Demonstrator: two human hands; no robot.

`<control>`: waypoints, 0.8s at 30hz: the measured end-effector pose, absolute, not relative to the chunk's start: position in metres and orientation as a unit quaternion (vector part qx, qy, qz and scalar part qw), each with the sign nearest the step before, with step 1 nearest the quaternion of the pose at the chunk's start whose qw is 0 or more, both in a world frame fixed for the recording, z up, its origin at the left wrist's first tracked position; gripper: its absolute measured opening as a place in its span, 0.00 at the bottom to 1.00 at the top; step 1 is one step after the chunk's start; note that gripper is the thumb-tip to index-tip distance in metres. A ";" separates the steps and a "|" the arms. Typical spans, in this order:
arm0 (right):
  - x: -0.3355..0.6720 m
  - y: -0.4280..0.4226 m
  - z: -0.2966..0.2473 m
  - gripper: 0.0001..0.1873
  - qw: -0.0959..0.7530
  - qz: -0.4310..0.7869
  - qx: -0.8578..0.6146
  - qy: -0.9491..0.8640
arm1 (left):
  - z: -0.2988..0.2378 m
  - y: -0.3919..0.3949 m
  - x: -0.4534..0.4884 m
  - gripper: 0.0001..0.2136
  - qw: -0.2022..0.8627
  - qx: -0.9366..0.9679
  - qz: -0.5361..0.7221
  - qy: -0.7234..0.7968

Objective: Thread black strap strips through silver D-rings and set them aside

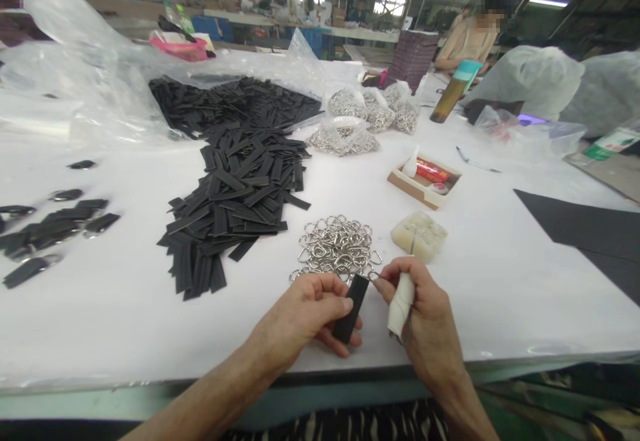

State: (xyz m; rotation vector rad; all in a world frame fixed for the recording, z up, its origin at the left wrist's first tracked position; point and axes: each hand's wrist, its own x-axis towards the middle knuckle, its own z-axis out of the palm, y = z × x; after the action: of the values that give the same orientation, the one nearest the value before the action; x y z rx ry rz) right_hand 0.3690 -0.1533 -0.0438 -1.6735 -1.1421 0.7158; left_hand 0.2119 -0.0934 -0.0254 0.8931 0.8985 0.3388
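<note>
Left grip: the left hand [305,311], low centre of the frame, is closed on a black strip [351,306], thumb on top and fingers beneath.
Right grip: the right hand [425,314] is wrapped round a white-bound tool [401,304]; its fingertips seem to pinch a metal ring [374,275].
Strip: tilted, with its upper end at the ring, held over the near edge of the white surface [125,294].
Just beyond the hands: a ring pile [337,247], with a pale lump [419,235] beside it to the right.
Centre: a strip pile [240,187] running toward the upper left.
Right of centre: a small tray [424,181] holding a red tube.
Upper centre: clear bags [345,135] of rings; a bottle [455,91] further right.
Left edge: fitted pieces [45,234] laid in a loose row.
Right edge: a dark sheet [590,227].
Upper right: another person [467,41] at the far side.
</note>
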 end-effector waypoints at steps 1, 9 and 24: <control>0.367 -0.153 -0.042 0.06 0.479 0.297 -0.683 -0.464 | -0.025 -0.094 0.213 0.08 0.793 0.418 0.153 0.415; 0.357 -0.153 -0.038 0.04 0.472 0.303 -0.674 -0.480 | -0.025 -0.095 0.214 0.07 0.786 0.418 0.144 0.433; 0.366 -0.154 -0.052 0.07 0.429 0.003 -0.570 -0.700 | -0.025 -0.103 0.216 0.23 0.759 0.452 0.217 0.414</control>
State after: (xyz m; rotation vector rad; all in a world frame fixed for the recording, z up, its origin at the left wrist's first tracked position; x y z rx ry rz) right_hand 0.3656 -0.1541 -0.0522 -1.4236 -1.7478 0.0067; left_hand 0.2160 -0.1025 -0.0248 0.9845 0.9026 0.4726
